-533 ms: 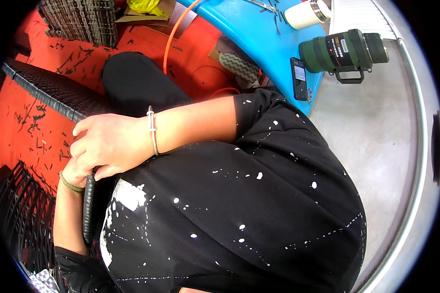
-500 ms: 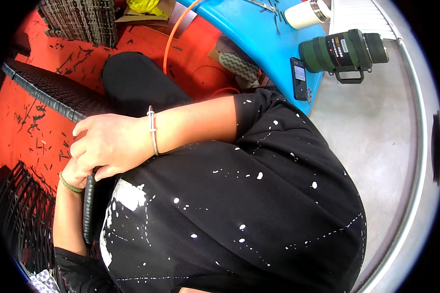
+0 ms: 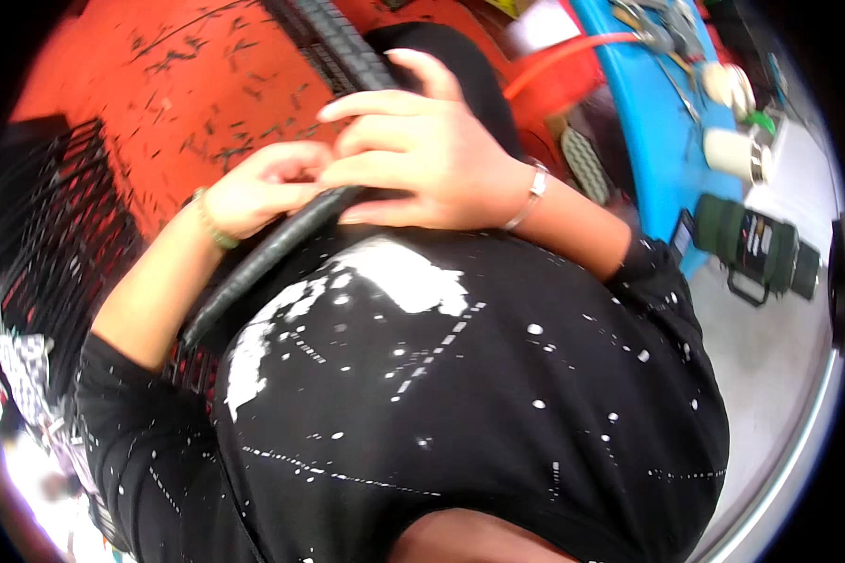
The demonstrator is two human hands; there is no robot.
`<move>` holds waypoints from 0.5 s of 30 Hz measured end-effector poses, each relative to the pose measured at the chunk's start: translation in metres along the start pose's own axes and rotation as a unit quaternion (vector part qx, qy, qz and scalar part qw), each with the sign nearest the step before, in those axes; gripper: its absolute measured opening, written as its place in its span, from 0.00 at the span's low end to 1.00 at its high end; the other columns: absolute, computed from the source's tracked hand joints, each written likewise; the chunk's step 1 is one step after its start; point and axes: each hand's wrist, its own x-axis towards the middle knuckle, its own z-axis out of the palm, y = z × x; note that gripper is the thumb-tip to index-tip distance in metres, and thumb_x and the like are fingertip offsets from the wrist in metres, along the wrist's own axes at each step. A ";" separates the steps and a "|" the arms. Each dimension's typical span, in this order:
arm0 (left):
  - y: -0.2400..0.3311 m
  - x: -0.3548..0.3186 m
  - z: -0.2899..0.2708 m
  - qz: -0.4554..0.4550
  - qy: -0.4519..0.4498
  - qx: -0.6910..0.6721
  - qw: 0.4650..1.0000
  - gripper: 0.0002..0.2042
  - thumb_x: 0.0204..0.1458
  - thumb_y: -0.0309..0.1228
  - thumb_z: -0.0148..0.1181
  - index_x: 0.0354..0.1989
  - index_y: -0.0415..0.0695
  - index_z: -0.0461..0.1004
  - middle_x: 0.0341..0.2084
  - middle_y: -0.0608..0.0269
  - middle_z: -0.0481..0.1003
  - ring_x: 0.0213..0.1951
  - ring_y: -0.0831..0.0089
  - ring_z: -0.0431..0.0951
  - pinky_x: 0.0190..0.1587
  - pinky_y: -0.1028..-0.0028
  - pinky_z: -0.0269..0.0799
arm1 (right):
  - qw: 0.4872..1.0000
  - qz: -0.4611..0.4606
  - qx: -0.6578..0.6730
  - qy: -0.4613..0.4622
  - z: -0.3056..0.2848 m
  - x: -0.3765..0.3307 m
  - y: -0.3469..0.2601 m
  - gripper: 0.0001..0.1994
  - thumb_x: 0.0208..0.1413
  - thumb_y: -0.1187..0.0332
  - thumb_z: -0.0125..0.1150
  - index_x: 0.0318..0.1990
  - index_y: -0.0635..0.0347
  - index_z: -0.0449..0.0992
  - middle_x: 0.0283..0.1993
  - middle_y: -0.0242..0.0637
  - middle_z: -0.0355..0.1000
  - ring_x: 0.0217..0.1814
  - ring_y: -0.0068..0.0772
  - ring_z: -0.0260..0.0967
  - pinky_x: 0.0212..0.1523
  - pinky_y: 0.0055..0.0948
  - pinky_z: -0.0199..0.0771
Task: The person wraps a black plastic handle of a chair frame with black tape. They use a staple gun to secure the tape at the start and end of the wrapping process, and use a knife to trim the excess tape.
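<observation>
Red flooring [image 3: 160,84], littered with short dark scraps, fills the upper left of the head view; a pale grey floor [image 3: 770,347] lies at the right.

Head view, hands: the right hand [image 3: 422,155] rests on a black ridged bar [image 3: 263,253] that crosses the person's front, with its fingers loosely spread and curved over the bar and the thumb beneath. The left hand [image 3: 253,192] is curled narrow, its fingertips pinched at the bar just beside the right hand; the two hands touch. Whether either hand fully clasps the bar cannot be told. The bar runs from the hands down toward the lower left, across the left forearm.

Head view, surroundings: a black shirt [image 3: 479,403] flecked with white paint blocks most of the lower frame and hides whatever lies beneath the bar. A black wire grid [image 3: 47,244] lies at the left. A blue table edge [image 3: 657,141] stands at the upper right, with a dark green flask [image 3: 756,249] lying near it on the grey floor and a white cup [image 3: 732,152] on it.

Count: two hands, one bar, one bracelet [image 3: 528,195] on the right wrist, one band [image 3: 208,220] on the left wrist, one flask, one cup.
</observation>
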 end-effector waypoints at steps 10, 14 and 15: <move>-0.018 0.011 0.007 0.051 -0.024 -0.083 0.995 0.11 0.62 0.30 0.63 0.49 0.38 0.77 0.39 0.66 0.81 0.40 0.82 0.80 0.44 0.80 0.77 | 0.980 0.063 -0.161 -0.098 0.001 0.004 -0.017 0.15 0.52 0.48 0.69 0.35 0.47 0.81 0.38 0.25 0.75 0.62 0.28 0.70 0.71 0.53 0.44; -0.021 0.012 0.007 0.067 -0.025 -0.095 0.993 0.12 0.63 0.30 0.62 0.50 0.36 0.77 0.41 0.64 0.81 0.41 0.80 0.81 0.45 0.79 0.78 | 0.979 0.061 -0.163 -0.105 -0.002 0.007 -0.020 0.16 0.52 0.49 0.70 0.38 0.48 0.81 0.39 0.26 0.76 0.62 0.30 0.71 0.70 0.55 0.44; -0.021 0.012 0.005 0.074 -0.032 -0.096 0.992 0.12 0.64 0.30 0.61 0.51 0.36 0.76 0.42 0.63 0.81 0.42 0.79 0.82 0.47 0.78 0.79 | 0.982 0.060 -0.155 -0.093 -0.001 0.008 -0.021 0.16 0.51 0.48 0.71 0.39 0.48 0.80 0.39 0.26 0.76 0.62 0.31 0.71 0.70 0.56 0.44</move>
